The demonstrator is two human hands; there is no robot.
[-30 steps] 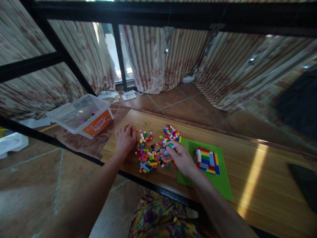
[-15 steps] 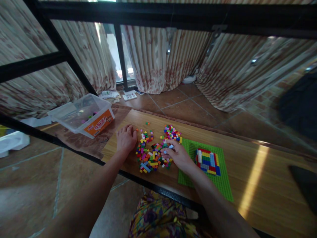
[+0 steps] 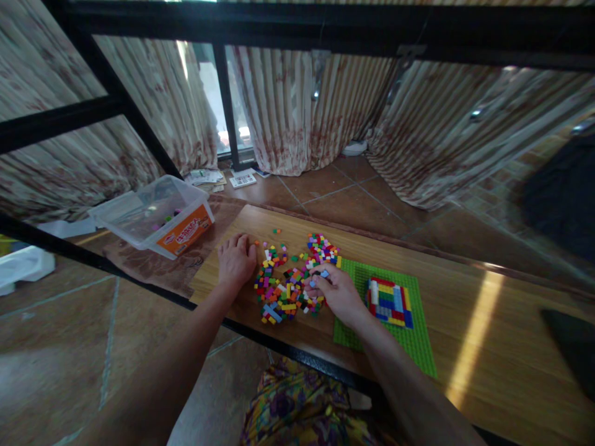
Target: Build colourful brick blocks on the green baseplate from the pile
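Note:
My left hand point(image 3: 236, 260) lies on the wooden table point(image 3: 465, 291), fingers apart and slightly bent, holding nothing. It rests just left of a loose pile of small coloured building bricks point(image 3: 288, 294). Over the right part of that pile, my right hand point(image 3: 337, 291) is closed on a light blue building brick point(image 3: 324, 273). A dark piece and another pale bit show by its fingertips, too small to make out. Right of that hand lies a green baseplate point(image 3: 421, 353). On it sits a square, multicoloured brick build point(image 3: 389, 302), and my right forearm crosses the plate's near edge.
A clear plastic box point(image 3: 186, 192) with an orange label stands on the floor mat left of the table. A dark flat object point(image 3: 569, 347) lies at the right. A black metal bar point(image 3: 297, 25) crosses above, and striped curtains point(image 3: 279, 111) hang behind.
My right hand has turned slightly over the pile, its fingertips drawn closer together, with the light blue brick still between them. A dark piece now shows by the fingertips. My left hand has stayed put.

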